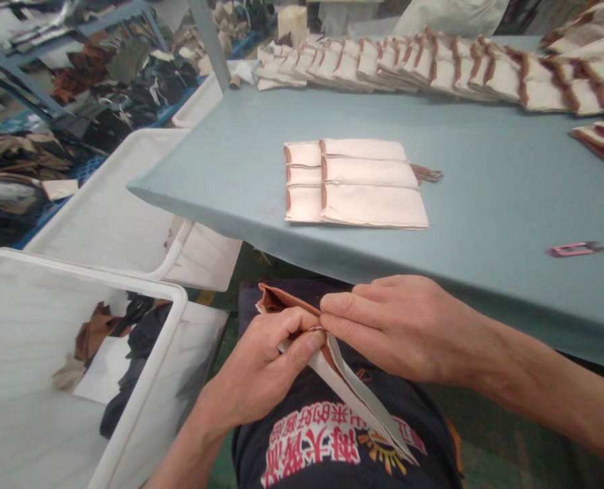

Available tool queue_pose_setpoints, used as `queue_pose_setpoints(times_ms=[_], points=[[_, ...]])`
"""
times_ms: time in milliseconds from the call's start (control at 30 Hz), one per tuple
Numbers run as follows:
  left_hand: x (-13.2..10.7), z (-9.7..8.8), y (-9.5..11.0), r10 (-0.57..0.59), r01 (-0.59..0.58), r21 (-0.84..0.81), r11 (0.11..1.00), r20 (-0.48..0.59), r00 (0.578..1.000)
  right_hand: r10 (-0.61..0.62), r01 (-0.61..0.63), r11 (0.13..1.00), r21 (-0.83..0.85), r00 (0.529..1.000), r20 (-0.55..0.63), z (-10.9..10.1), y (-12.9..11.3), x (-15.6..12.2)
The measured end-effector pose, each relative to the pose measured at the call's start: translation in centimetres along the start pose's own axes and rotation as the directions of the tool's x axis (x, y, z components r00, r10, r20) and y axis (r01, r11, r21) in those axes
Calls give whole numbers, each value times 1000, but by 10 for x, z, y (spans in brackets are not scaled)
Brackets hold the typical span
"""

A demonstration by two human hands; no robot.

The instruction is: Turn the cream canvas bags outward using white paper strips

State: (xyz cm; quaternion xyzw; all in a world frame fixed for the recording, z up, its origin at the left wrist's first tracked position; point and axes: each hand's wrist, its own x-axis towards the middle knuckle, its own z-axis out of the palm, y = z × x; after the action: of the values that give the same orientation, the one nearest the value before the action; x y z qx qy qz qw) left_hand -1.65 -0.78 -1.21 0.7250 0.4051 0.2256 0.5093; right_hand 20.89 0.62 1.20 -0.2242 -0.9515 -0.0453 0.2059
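Observation:
Over my lap, both hands are closed on a folded piece of cream and brown fabric (368,401). My left hand (266,363) pinches its edge between thumb and forefinger. Close against it, my right hand (398,326) grips the same edge, its fingertips near the left thumb. A brown flap shows at the upper left end, and a long cream strip hangs down to the right. What lies under the fingers is hidden. On the table before me, several cream fabric pieces (368,170) with brown edges lie flat in two overlapping columns.
A long row of cream and brown pieces (434,64) lines the far side of the blue-green table (220,156). Small pink thread snips (577,249) lie at the right. White bins (180,305) stand at my left, the nearest holding dark and brown scraps (96,333).

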Motion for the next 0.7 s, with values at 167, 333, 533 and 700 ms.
queue_pose_setpoints(times_ms=[167,333,533,700], points=[[4,3,3,-22,22,-7,1000,23,999,9,-11,997,72,999,38,0,3,3],[4,10,7,-60,63,-57,996,41,997,112,-128,951,282,991,69,8,11,-3],[8,21,3,-242,244,-182,953,32,970,89,-184,938,294,947,309,6,9,7],[10,25,-4,-209,205,-131,970,-12,978,135,-277,911,305,900,413,5,9,15]])
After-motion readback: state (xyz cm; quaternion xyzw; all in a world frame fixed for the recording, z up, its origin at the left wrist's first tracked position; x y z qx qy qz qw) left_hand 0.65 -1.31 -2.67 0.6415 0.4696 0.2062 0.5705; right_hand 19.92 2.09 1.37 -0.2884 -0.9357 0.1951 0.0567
